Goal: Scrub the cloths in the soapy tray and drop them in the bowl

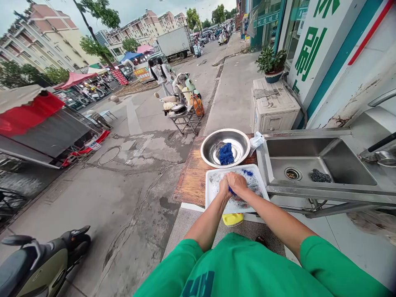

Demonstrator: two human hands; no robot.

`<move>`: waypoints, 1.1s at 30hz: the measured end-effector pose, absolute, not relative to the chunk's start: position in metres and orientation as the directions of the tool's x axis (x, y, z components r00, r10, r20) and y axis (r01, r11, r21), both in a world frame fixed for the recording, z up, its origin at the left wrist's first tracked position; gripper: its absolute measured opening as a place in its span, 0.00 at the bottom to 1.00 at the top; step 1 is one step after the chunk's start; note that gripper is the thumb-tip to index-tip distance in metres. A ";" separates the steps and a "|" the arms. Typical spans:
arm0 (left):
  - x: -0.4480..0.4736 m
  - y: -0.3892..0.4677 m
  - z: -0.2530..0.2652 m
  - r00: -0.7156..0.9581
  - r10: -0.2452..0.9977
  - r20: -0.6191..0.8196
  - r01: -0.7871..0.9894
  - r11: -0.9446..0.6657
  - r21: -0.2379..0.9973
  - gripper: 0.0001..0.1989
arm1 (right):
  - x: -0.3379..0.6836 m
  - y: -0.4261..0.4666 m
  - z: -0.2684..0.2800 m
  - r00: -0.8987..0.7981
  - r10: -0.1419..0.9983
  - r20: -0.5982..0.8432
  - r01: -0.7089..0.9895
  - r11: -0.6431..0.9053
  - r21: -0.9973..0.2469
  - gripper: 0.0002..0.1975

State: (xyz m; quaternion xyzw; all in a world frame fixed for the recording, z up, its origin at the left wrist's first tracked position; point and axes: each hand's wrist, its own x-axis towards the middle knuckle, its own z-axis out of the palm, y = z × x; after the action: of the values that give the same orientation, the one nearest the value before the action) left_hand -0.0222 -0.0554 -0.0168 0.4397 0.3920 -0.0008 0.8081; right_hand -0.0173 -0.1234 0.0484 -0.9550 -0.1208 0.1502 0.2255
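My left hand (225,185) and my right hand (238,183) are pressed together over a white tray (213,181) on a wooden table (192,177). Both close around something blue (231,190) that peeks out under the fingers; most of it is hidden. The tray surface is speckled with foam and blue bits (247,172). Just beyond the tray stands a steel bowl (210,144) with a blue cloth (226,154) lying inside.
A steel sink (337,159) to the right holds a dark scouring pad (321,176). A yellow object (232,219) lies at the tray's near edge. A scooter (40,260) is parked at lower left. Pavement, street stalls and a white appliance (272,109) lie beyond.
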 end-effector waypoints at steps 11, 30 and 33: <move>-0.027 -0.046 -0.006 0.874 0.339 -0.348 0.390 -0.062 0.919 0.16 | 0.026 -0.184 -0.005 0.935 0.216 -0.281 0.095 -0.918 -0.386 0.24; -0.019 -0.035 0.004 0.966 0.094 -0.242 0.248 -0.613 0.750 0.29 | 0.043 -0.182 0.080 0.705 0.704 0.088 0.560 -0.477 -0.677 0.14; -0.016 -0.028 0.015 0.944 0.217 -0.251 0.288 -0.165 0.943 0.14 | 0.043 -0.195 0.088 0.807 0.565 0.171 0.401 -0.311 -0.862 0.11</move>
State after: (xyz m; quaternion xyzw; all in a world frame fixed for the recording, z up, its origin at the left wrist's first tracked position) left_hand -0.0163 -0.0285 0.0149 0.7626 0.1655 -0.0287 0.6247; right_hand 0.0433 -0.1952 0.0883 -0.8056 -0.2997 0.0817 0.5044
